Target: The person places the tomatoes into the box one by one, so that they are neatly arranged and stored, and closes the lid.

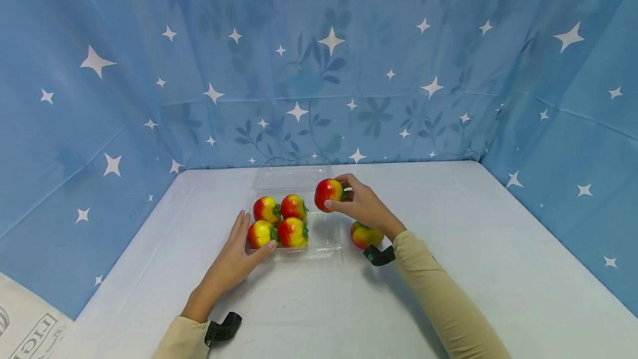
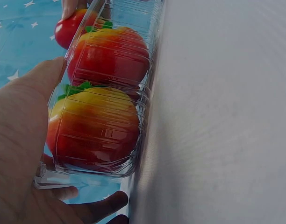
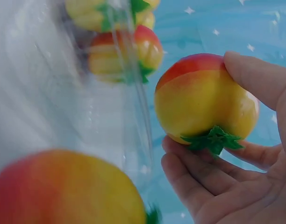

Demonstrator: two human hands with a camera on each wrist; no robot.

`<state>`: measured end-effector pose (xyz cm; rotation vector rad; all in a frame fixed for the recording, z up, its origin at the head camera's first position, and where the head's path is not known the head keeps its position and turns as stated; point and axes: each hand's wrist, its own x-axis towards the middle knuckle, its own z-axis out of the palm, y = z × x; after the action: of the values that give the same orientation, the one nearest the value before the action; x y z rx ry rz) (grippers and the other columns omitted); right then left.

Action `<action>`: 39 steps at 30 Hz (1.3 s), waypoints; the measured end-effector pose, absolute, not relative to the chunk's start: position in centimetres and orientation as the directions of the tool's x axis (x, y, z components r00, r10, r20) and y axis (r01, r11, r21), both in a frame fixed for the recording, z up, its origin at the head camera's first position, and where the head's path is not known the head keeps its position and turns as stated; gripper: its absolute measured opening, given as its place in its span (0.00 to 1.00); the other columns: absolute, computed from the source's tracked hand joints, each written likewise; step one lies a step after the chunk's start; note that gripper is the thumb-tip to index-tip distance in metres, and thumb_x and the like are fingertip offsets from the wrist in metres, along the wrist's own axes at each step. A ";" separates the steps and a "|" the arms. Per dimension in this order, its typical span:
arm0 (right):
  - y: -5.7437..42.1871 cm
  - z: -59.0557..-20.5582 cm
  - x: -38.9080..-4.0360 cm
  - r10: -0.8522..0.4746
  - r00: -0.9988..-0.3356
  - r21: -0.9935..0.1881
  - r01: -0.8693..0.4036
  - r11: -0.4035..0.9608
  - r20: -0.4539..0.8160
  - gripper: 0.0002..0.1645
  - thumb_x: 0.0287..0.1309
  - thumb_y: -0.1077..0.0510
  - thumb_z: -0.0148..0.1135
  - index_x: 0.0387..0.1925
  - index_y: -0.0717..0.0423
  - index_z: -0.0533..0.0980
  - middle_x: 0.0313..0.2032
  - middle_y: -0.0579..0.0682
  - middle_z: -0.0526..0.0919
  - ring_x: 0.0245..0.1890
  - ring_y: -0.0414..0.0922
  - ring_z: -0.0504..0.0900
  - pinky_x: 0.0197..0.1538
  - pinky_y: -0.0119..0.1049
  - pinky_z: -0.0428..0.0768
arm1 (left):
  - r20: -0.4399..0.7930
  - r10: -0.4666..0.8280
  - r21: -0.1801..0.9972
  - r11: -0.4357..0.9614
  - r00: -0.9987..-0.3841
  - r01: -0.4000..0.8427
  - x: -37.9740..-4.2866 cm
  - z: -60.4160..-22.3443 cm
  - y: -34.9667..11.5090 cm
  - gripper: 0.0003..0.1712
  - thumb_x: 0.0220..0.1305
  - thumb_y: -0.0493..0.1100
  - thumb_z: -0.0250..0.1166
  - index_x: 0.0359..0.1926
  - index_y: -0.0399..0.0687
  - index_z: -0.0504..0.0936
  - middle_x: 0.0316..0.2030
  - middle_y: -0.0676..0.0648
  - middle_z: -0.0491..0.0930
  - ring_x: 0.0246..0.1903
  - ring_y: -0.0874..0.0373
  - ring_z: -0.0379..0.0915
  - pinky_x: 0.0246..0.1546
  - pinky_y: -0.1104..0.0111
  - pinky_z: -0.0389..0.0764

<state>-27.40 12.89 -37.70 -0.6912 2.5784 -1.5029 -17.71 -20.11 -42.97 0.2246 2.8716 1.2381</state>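
Note:
A clear plastic clamshell box (image 1: 324,240) with its lid (image 1: 294,178) laid back holds several red-and-yellow persimmons (image 1: 293,232) in its left part. My right hand (image 1: 361,202) holds another persimmon (image 1: 327,195) above the box's right part, thumb on one side and fingers on the other. In the right wrist view this persimmon (image 3: 206,100) has its green leafy cap toward the palm. At the box's front left corner is my left hand (image 1: 240,256), its fingers straight along the left side and its thumb at the front rim. The left wrist view shows the thumb (image 2: 47,74) touching that rim.
One more persimmon (image 1: 365,235) lies on the white table (image 1: 448,226) right of the box, partly behind the right wrist. Dark wrist cameras (image 1: 380,255) sit on both wrists. A blue star-patterned curtain (image 1: 319,71) closes off the back and sides.

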 end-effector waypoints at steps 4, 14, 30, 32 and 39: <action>11.8 -38.1 -27.2 -0.434 -0.885 -0.831 -0.364 0.421 0.168 0.42 0.66 0.46 0.75 0.72 0.57 0.67 0.62 0.55 0.80 0.60 0.55 0.83 0.62 0.52 0.83 | 0.058 0.135 0.721 0.679 -0.989 0.135 -17.7 -43.0 -20.1 0.68 0.71 0.73 0.63 0.86 0.37 0.38 0.86 0.37 0.30 0.83 0.36 0.32 0.77 0.39 0.44; 10.6 -38.9 -27.0 -0.447 -0.877 -0.741 -0.418 0.525 0.178 0.43 0.66 0.46 0.75 0.75 0.58 0.69 0.67 0.55 0.79 0.67 0.56 0.76 0.69 0.60 0.75 | 0.062 0.134 0.726 0.674 -0.989 0.137 -17.6 -42.9 -20.1 0.67 0.71 0.72 0.64 0.86 0.36 0.38 0.86 0.37 0.30 0.83 0.36 0.33 0.77 0.39 0.45; 9.2 -39.7 -27.1 -0.421 -0.893 -0.526 -0.436 0.730 0.157 0.44 0.66 0.48 0.76 0.75 0.63 0.70 0.68 0.62 0.76 0.71 0.62 0.69 0.69 0.60 0.76 | 0.053 0.130 0.723 0.679 -0.990 0.128 -17.5 -42.8 -20.0 0.67 0.71 0.72 0.63 0.86 0.37 0.38 0.86 0.37 0.30 0.83 0.37 0.32 0.77 0.40 0.44; 9.0 -39.8 -27.0 -0.405 -0.899 -0.520 -0.430 0.738 0.168 0.43 0.65 0.48 0.77 0.74 0.62 0.71 0.67 0.62 0.77 0.69 0.63 0.71 0.66 0.60 0.78 | 0.054 0.131 0.724 0.678 -0.990 0.129 -17.5 -42.8 -20.0 0.67 0.71 0.72 0.63 0.86 0.37 0.38 0.86 0.37 0.30 0.83 0.36 0.32 0.77 0.39 0.44; 8.5 -40.1 -26.8 -0.383 -0.892 -0.478 -0.451 0.754 0.239 0.35 0.63 0.50 0.79 0.62 0.60 0.71 0.55 0.61 0.81 0.61 0.63 0.77 0.63 0.57 0.82 | 0.054 0.130 0.724 0.677 -0.990 0.129 -17.5 -42.9 -20.0 0.67 0.71 0.72 0.63 0.86 0.38 0.38 0.86 0.38 0.30 0.83 0.36 0.33 0.77 0.39 0.45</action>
<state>-26.83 8.45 -40.07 -0.7307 3.0596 -0.8865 -17.54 -20.05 -42.93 0.2216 2.8753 1.2418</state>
